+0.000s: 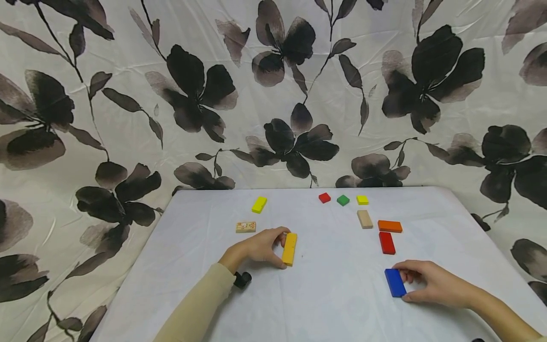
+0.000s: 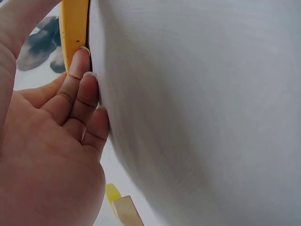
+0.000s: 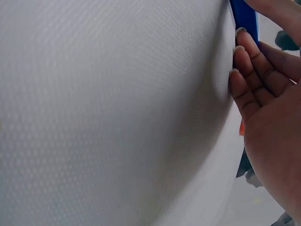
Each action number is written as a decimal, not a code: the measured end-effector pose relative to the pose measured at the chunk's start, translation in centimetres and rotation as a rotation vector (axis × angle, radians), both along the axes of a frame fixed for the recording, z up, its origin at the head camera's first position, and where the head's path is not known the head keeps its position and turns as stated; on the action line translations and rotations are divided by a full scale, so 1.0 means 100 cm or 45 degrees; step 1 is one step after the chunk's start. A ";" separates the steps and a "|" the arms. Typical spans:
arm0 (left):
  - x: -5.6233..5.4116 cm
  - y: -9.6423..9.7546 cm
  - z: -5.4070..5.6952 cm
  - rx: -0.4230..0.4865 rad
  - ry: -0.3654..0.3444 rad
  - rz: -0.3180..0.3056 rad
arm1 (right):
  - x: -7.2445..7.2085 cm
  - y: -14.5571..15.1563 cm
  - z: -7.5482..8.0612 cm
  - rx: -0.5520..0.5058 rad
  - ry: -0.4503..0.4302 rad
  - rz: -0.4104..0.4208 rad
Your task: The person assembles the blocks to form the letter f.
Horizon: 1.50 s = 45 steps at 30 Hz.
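My left hand (image 1: 261,247) pinches a long amber-yellow wooden block (image 1: 289,249) by its two ends, thumb at the near end and index finger at the far end. In the left wrist view, the other fingers curl beside that block (image 2: 74,33), low along the white cloth. On the right, a blue rectangular block (image 1: 395,283) is held the same way between the thumb and fingers of my right hand (image 1: 440,285). Only part of the blue block (image 3: 245,19) shows in the right wrist view, partly behind the fingers.
Beyond the left hand lie a patterned wooden block (image 1: 245,227) and a yellow block (image 1: 259,204). At the back right are small red (image 1: 325,197), green (image 1: 343,200) and yellow (image 1: 362,200) pieces, a beige block (image 1: 365,219), an orange block (image 1: 390,226) and a red block (image 1: 387,243).
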State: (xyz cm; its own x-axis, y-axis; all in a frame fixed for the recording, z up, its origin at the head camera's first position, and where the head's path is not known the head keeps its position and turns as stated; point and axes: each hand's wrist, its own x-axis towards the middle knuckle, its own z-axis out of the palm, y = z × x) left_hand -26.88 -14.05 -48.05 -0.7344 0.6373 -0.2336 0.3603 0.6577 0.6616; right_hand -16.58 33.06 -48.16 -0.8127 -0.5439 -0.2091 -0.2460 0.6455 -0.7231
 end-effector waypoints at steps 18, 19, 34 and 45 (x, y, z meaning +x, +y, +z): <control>0.006 0.004 0.003 0.090 0.001 0.005 | -0.003 -0.009 0.003 -0.055 0.018 0.025; 0.006 0.005 0.003 0.089 0.002 0.005 | -0.003 -0.010 0.003 -0.055 0.020 0.021; 0.011 0.022 0.001 0.083 -0.001 0.007 | -0.008 -0.035 0.004 -0.019 0.051 -0.018; 0.015 0.032 0.001 0.103 0.014 0.017 | -0.011 -0.057 0.004 -0.063 0.044 -0.026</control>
State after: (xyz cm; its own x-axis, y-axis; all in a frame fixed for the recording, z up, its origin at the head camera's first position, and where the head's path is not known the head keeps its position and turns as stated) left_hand -25.42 -10.84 -47.91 -0.7450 0.6442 -0.1733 0.3596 0.6067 0.7090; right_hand -17.64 27.37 -47.73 -0.8300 -0.5361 -0.1540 -0.2582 0.6141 -0.7458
